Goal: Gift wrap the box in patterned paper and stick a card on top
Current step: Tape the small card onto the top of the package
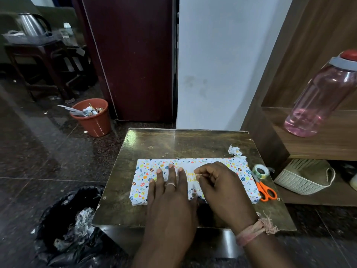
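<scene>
Centrally, on the wooden table (154, 144), the wrapped box (144, 177): left hand (168, 192) flat, fingers straight, pressing its top; right hand (218, 182) curled, fingertips pinching at the card (191, 177); tape roll (260, 171) and scissors (265, 190) at right.

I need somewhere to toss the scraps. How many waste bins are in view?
2: an orange bin on the floor by the dark door, and a black-bagged bin at the table's near-left corner. Others may be out of view.
</scene>
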Demonstrator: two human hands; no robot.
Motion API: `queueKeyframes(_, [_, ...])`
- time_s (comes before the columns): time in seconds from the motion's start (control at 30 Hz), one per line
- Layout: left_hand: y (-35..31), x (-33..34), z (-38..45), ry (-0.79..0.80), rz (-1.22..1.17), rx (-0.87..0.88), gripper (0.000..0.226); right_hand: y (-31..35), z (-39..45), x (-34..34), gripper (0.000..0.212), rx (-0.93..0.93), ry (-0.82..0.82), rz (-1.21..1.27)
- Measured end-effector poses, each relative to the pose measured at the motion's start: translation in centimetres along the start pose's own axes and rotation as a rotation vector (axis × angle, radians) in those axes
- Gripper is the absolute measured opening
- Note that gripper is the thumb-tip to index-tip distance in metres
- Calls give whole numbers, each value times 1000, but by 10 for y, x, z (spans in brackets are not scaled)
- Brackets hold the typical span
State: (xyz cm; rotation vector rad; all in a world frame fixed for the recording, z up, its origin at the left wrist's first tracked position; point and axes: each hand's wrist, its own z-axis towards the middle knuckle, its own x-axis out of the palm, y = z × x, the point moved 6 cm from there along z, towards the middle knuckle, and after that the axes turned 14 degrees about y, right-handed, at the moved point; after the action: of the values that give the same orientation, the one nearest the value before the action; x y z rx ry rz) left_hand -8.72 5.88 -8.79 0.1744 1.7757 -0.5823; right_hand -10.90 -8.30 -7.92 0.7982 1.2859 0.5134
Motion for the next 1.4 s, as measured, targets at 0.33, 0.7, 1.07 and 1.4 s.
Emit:
queueKeyframes(0.33, [-25, 27, -9, 115, 166, 32, 75, -11, 1, -5, 19, 37, 39, 174])
queueKeyframes(0.7, [-19, 8, -13, -38, 115, -61, 66, -16, -2, -7, 18, 31, 33, 206])
queueKeyframes(1.07, [21, -1, 0, 1, 69, -151, 93, -13, -3, -8, 14, 23, 43, 192])
queueKeyframes(1.4, [26, -14, 21, -100, -202, -73, 56, -38, -1, -48, 15, 166, -109, 322])
